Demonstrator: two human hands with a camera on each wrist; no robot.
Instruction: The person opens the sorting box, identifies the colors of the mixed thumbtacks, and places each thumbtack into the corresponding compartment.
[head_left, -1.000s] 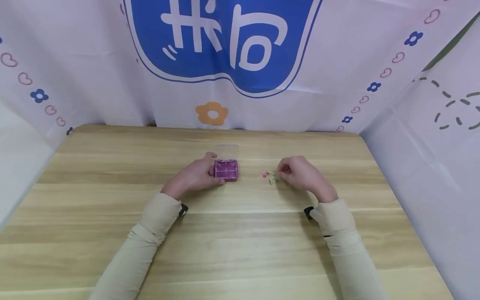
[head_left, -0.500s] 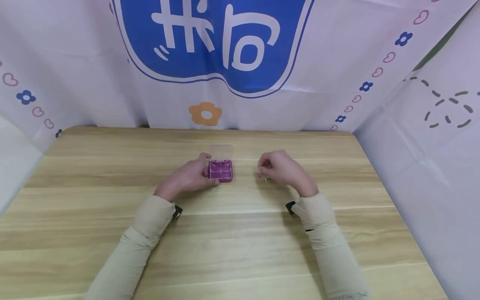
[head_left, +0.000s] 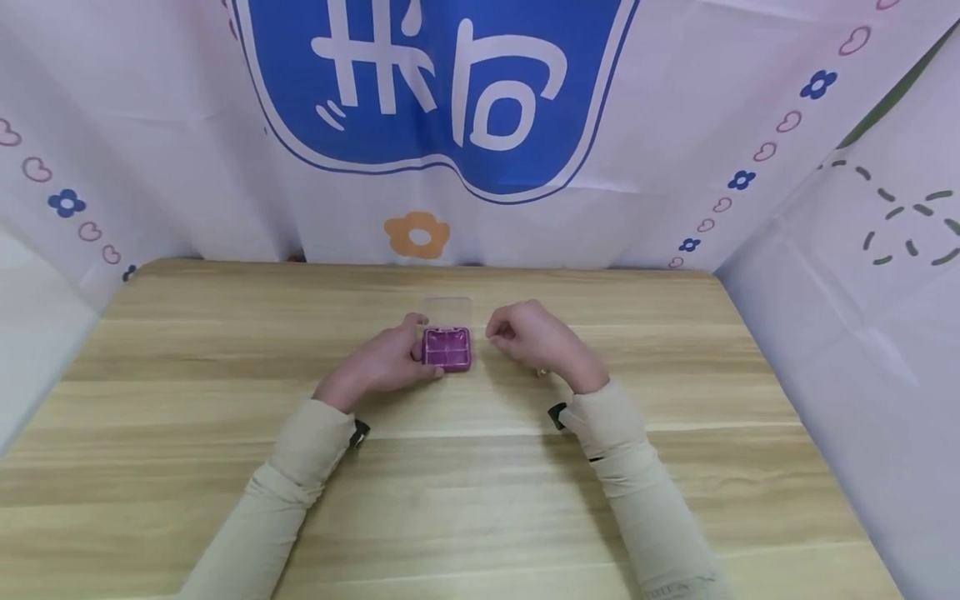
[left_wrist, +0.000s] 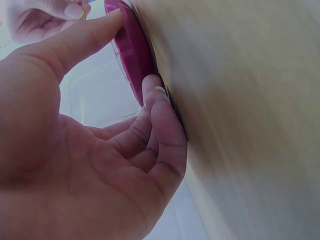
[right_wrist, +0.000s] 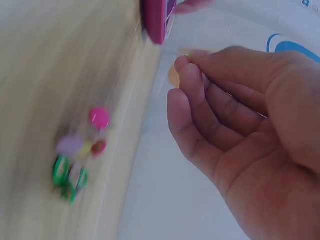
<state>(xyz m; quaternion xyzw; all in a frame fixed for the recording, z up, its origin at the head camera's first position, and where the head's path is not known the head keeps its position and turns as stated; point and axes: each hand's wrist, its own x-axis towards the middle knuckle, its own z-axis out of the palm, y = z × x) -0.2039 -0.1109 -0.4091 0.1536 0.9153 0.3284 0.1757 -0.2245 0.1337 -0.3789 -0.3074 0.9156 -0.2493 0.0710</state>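
A small purple compartment box [head_left: 459,367] stands on the table with its clear lid [head_left: 448,310] folded back. My left hand [head_left: 375,365] holds the box from the left, thumb at its near edge and fingers by its side. Just right of the box, my right hand [head_left: 542,340] is raised with thumb and index fingertips pinched together on a tiny piece, almost wholly hidden by them. Below that hand, the right wrist view has loose little pieces: a pink round one [right_wrist: 99,118], a lilac one [right_wrist: 70,145] and green-edged ones [right_wrist: 61,171]. The head view mostly hides them.
The wooden table [head_left: 465,500] extends around both arms. A white printed cloth [head_left: 600,225] hangs behind its far edge and along the sides. Dark straps [head_left: 558,415] show at the wrists.
My right hand has moved left from the loose pieces to beside the box, its fingertips pinched. The left hand stays at the box. The head view has shifted slightly.
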